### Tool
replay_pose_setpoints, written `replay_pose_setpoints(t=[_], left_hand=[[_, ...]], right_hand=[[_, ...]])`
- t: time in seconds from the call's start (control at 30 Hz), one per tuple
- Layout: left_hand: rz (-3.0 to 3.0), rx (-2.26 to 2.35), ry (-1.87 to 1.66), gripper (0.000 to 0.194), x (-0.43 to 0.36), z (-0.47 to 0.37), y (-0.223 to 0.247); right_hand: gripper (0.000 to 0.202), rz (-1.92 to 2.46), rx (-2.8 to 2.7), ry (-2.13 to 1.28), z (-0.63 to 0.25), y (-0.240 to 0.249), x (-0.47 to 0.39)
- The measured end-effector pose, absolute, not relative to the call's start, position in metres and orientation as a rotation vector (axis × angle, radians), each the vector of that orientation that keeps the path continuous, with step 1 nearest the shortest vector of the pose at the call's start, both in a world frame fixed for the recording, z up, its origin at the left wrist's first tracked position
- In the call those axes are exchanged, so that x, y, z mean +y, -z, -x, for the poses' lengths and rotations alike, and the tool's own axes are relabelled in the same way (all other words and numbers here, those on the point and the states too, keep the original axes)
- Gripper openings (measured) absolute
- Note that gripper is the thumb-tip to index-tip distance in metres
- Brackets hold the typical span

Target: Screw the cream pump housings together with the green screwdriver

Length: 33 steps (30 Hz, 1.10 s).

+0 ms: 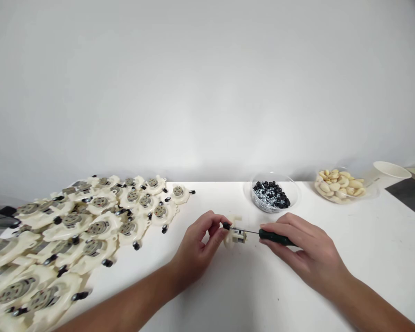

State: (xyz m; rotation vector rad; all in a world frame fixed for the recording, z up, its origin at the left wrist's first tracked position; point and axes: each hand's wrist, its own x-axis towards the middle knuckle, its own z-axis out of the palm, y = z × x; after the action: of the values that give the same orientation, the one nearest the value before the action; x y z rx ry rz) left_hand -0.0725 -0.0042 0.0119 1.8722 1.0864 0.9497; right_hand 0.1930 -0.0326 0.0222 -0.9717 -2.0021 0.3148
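My right hand [307,251] is closed around the dark green handle of a screwdriver [275,237], whose thin metal shaft points left. The shaft reaches a cream plastic motor housing [231,240] in front of me, just above or on the table. At the housing's upper left side, my left hand [202,242] pinches a small black part [226,225] between thumb and fingers. The screwdriver's tip meets this black part or ends close beside it; the exact contact is too small to tell. A grey motor piece shows on the housing's right side.
Many similar motor housings [98,226] with black parts attached are spread over the left of the white table [263,299]. Behind my hands, a clear bowl [270,207] holds small black pieces. Further right are a container of cream oval pieces [340,184] and a white cup [389,174].
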Motion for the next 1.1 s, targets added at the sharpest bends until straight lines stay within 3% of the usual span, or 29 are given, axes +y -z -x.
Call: replay_pose_setpoints(t=[0.2, 0.5, 0.77, 1.1], left_hand=[[-1.886, 1.085, -0.932, 0.015, -0.0069, 0.0721, -0.0135], [-1.876, 1.094, -0.930, 0.017, -0.0032, 0.0733, -0.0137], [-1.877, 1.074, -0.920, 0.016, -0.0057, 0.0722, -0.0144], [-1.834, 1.121, -0.911, 0.020, -0.0043, 0.0730, -0.0151]], right_hand=[[0.006, 1.022, -2.017, -0.331, -0.1903, -0.0243, -0.0377], [0.013, 1.254, -1.753, -0.925, -0.1846, -0.0318, -0.0412], [0.032, 1.386, -1.677, -0.942, -0.1842, -0.0289, -0.0411], [0.023, 1.299, -1.757, -0.836, -0.1858, -0.0287, -0.0382]])
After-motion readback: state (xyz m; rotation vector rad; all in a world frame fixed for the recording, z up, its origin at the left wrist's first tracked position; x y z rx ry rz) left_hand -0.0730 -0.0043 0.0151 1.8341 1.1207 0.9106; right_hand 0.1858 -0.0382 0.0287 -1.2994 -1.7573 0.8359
